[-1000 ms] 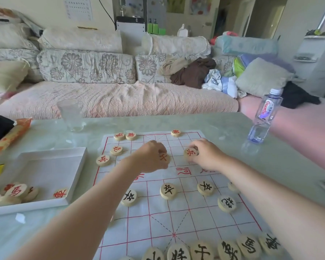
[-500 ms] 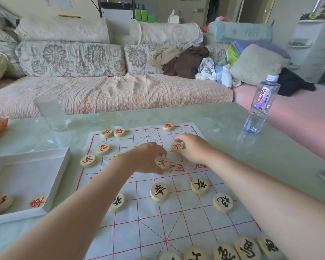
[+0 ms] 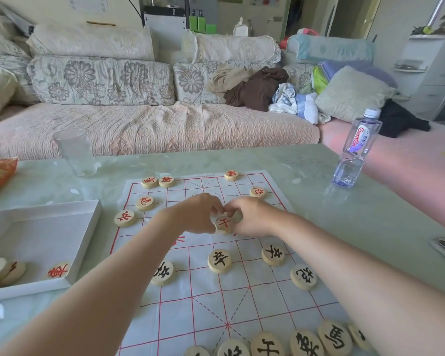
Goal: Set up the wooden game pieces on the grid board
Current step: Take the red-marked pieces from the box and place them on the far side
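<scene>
Mid-board, step in hand: both hands meet just past centre toward twelve o'clock on the grid board. By my reading, the red half is being filled.
Left hand: its grip is clamped, fingertips pinching a red-marked piece that is tilted with its face up.
Right hand: it touches the left hand, its grip closed on a second piece whose face is hidden.
Task's things: red pieces sit scattered from ten to one o'clock. Black pieces stand from five to seven o'clock.
Next move: the hands likely need to part, and each must lower its disc flat onto a free line crossing.
White box: it sits at nine o'clock, just beside the board's left edge, with spare pieces inside. A left elbow swing could catch its wall.
Glass: it stands at eleven o'clock, well apart from the board.
Open room: bare crossings run along twelve o'clock between the red discs.
Bottle: it stands upright at two o'clock on the surface, apart from the board, near the far edge.
</scene>
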Tool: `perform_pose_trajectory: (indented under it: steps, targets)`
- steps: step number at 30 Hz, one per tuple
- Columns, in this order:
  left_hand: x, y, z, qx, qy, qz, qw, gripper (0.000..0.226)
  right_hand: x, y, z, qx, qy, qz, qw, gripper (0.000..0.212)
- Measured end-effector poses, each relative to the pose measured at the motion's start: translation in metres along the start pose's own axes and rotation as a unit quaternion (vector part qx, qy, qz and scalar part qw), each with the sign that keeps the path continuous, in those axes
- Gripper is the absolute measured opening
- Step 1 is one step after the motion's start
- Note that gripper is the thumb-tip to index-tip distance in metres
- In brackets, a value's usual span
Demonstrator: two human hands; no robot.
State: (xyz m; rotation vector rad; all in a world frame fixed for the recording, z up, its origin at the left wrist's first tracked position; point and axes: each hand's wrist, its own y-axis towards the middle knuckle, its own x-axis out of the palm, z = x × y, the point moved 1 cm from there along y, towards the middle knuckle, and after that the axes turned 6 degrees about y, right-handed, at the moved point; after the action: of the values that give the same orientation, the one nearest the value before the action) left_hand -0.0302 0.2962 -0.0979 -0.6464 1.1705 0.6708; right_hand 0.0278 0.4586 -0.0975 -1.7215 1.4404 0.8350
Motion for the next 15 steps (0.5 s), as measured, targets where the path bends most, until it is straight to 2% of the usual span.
perform_pose_trajectory:
  steps: [2,5,8,11,15]
  targets:
    - [-0.003,-0.001,-0.008,-0.014,-0.007,0.024,1.0,0.035,0.004,0.0,-0.003,-0.004,-0.001,-0.007,1.0,0.027]
    - [-0.003,-0.002,-0.021,-0.039,0.004,0.072,0.997,0.029,0.007,0.0,-0.005,-0.012,-0.02,-0.005,1.0,0.043]
    - [0.002,-0.002,-0.028,-0.052,0.015,0.076,0.996,0.034,0.008,0.001,-0.005,-0.015,-0.026,-0.001,1.0,0.043]
    - [0.004,-0.001,-0.034,-0.048,0.014,0.063,0.997,0.038,0.005,0.011,-0.003,-0.015,-0.012,0.04,0.999,0.037]
    - [-0.002,0.007,-0.041,-0.047,0.014,0.086,0.995,0.04,-0.007,0.036,-0.004,-0.013,-0.019,0.108,0.994,0.044]
